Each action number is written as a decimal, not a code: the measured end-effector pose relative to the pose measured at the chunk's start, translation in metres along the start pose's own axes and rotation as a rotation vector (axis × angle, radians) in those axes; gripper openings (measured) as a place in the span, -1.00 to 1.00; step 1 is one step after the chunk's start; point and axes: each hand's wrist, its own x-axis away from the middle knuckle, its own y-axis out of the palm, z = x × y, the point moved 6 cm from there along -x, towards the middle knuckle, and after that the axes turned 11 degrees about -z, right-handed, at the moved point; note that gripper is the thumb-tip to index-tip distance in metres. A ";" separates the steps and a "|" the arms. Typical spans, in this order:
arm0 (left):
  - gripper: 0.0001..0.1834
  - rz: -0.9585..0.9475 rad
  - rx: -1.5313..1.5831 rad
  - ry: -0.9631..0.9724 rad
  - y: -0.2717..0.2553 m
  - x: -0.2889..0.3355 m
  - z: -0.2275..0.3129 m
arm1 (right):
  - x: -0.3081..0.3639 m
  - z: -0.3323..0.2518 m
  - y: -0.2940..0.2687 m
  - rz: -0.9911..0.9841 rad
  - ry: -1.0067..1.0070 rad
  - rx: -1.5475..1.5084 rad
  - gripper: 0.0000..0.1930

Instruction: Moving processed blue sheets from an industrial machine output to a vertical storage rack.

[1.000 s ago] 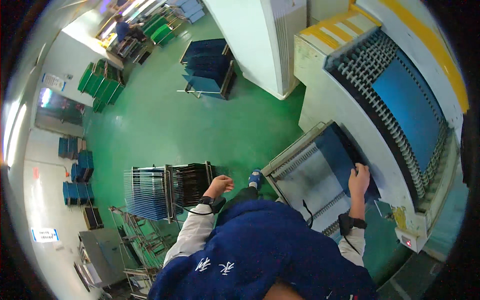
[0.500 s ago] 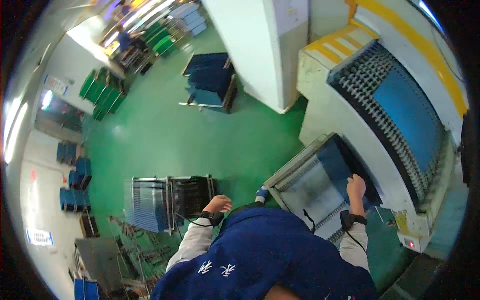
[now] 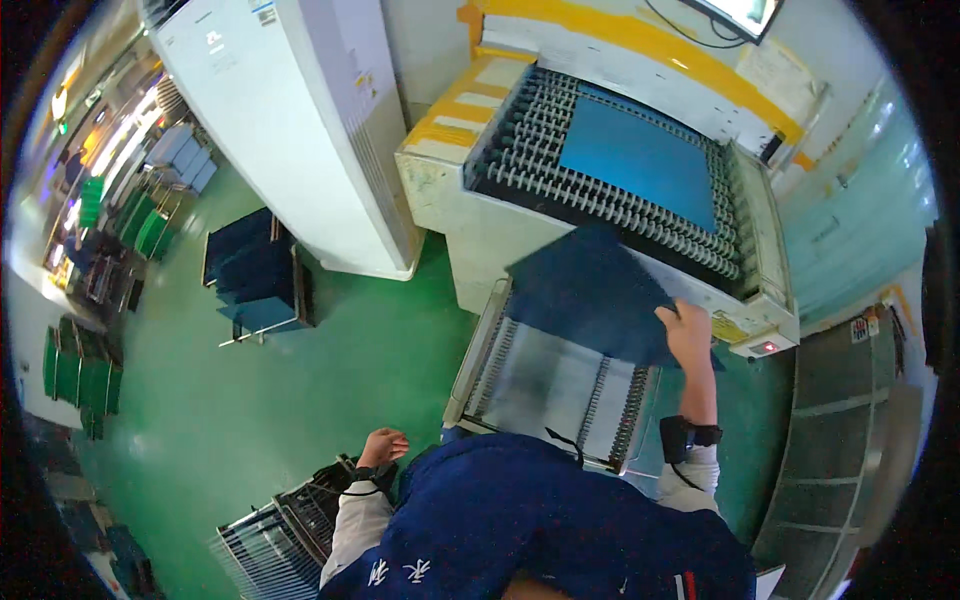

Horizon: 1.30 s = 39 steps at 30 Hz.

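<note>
A dark blue sheet (image 3: 590, 295) was up in the air, tilted, over a metal tray (image 3: 545, 385) with rows of little rollers. The right hand (image 3: 688, 335) held the sheet by its lower right corner, with the fingers closed around the edge. A black band sat on that wrist.

The sheet hung just in front of a big pale machine (image 3: 470, 215). On top of the machine lay a bed of black rollers (image 3: 560, 190), and a second blue sheet (image 3: 640, 155) lay flat on them. A yellow strip (image 3: 640, 40) ran along the back of the machine. A small red light (image 3: 766, 347) glowed on the machine's near corner, close to the right hand.

The left hand (image 3: 382, 446) was low and far from the sheet. It held nothing, and its fingers were loosely curled. It hung over the green floor (image 3: 250, 400), near a wire rack (image 3: 285, 525) full of thin sheets standing on edge.

The person wore a dark blue jacket (image 3: 540, 530).

Farther off stood a tall white cabinet (image 3: 300, 130). Beside it was a low cart (image 3: 255, 275) stacked with more dark blue sheets. Green crates (image 3: 70, 365) stood at the far left.
</note>
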 end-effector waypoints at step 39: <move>-0.86 0.101 -0.063 0.010 0.014 -0.030 0.017 | 0.034 0.067 0.119 0.020 0.756 -1.935 -0.81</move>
